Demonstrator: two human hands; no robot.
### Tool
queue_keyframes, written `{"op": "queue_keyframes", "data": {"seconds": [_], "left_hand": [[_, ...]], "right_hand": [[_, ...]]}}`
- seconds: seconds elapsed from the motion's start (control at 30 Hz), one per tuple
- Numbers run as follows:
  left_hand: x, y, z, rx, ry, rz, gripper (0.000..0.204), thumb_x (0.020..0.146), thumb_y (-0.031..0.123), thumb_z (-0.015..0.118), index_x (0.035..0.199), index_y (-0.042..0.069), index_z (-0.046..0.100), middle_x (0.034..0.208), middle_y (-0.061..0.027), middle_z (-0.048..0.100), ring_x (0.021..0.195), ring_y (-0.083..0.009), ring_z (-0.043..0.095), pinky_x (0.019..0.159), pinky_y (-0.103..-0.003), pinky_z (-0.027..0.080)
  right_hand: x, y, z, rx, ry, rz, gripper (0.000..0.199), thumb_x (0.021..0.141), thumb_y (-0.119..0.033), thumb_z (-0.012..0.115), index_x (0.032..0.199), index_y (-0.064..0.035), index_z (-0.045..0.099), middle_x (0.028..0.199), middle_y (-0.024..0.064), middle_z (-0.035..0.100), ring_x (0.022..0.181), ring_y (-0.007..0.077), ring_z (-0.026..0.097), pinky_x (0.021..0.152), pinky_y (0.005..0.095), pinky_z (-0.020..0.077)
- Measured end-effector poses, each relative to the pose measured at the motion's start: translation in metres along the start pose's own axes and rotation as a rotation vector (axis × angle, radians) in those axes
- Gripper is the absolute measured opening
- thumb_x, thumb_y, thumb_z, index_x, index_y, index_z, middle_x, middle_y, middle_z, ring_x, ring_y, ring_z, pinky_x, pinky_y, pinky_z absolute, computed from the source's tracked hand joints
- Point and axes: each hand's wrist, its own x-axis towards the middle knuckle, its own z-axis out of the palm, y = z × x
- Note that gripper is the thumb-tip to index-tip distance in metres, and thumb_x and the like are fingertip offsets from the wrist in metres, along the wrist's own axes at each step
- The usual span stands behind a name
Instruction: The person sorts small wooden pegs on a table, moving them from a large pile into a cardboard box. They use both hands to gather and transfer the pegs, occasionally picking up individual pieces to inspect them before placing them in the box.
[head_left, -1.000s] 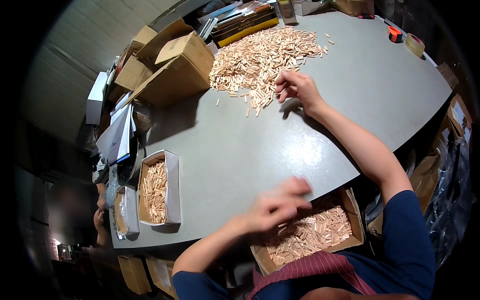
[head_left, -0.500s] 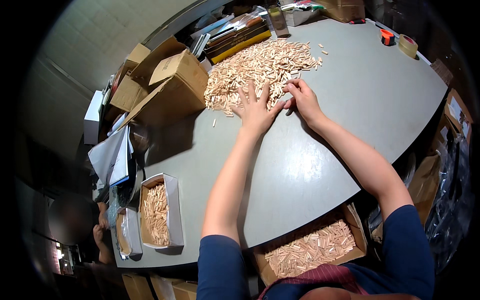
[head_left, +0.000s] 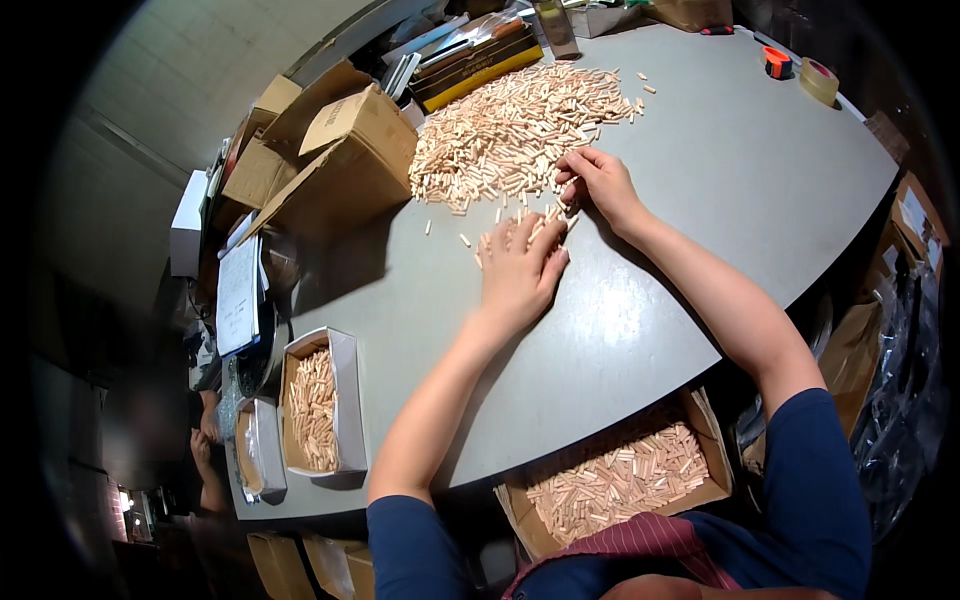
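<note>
A wide heap of small wooden dowels [head_left: 490,140] lies on the far middle of the grey table. My left hand [head_left: 520,275] rests palm down at the near side of the heap, its fingers apart over a small batch of dowels that partly shows beyond the fingertips. At the heap's near right edge is my right hand [head_left: 603,188], its fingers curled and thumb drawn in. Whatever sits between those fingertips is too small to make out. A few single dowels lie scattered around the left hand.
An open cardboard box [head_left: 350,150] stands left of the heap. A white box of dowels [head_left: 345,400] sits at the table's left, and a larger carton of dowels [head_left: 715,440] is below the near edge. A tape roll [head_left: 818,82] lies far right. Another person's hand [head_left: 203,445] shows at left.
My left hand has come back toward me from the heap, and a small batch of dowels has slid with it. My right hand has shifted slightly left.
</note>
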Motion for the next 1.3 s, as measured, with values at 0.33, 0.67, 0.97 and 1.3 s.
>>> {"op": "queue_keyframes", "data": {"seconds": [0.33, 0.67, 0.97, 1.3], "left_hand": [[-0.104, 0.063, -0.069, 0.076, -0.277, -0.141, 0.058, 0.099, 0.042, 0.058, 0.152, 0.022, 0.050, 0.167, -0.0168, 0.029, 0.153, -0.0556, 0.009, 0.110, -0.082, 0.001], [-0.116, 0.053, -0.071, 0.086, -0.294, -0.349, 0.097, 0.094, 0.059, 0.063, 0.163, 0.004, 0.022, 0.167, -0.0316, 0.014, 0.153, -0.0561, 0.006, 0.114, -0.077, 0.004], [-0.077, 0.033, -0.060, 0.048, -0.356, -0.077, 0.093, 0.094, 0.057, 0.061, 0.164, 0.009, 0.024, 0.168, -0.0278, 0.016, 0.157, -0.0466, 0.011, 0.120, -0.069, 0.004], [-0.116, 0.041, -0.074, 0.079, -0.331, -0.209, 0.095, 0.090, 0.055, 0.066, 0.165, 0.014, 0.024, 0.169, -0.0295, 0.012, 0.156, -0.0513, 0.007, 0.117, -0.074, 0.005]], "right_hand": [[-0.008, -0.005, 0.013, -0.099, 0.001, -0.002, 0.025, 0.103, -0.024, 0.057, 0.103, -0.0017, 0.068, 0.090, 0.0073, 0.071, 0.068, 0.0122, 0.068, 0.064, 0.0258, 0.0552], [-0.033, 0.007, 0.037, -0.390, -0.206, -0.188, 0.036, 0.103, -0.030, 0.060, 0.123, -0.0003, 0.061, 0.105, 0.0120, 0.072, 0.083, 0.0183, 0.070, 0.074, 0.0335, 0.0569], [-0.036, -0.005, 0.037, -0.679, -0.358, -0.365, 0.038, 0.102, -0.035, 0.061, 0.121, -0.0017, 0.066, 0.113, 0.0146, 0.072, 0.096, 0.0266, 0.070, 0.085, 0.0391, 0.0557], [-0.033, 0.003, 0.030, -0.775, -0.379, -0.523, 0.031, 0.103, -0.029, 0.062, 0.117, -0.0016, 0.066, 0.117, 0.0134, 0.067, 0.107, 0.0291, 0.066, 0.092, 0.0381, 0.0531]]}}
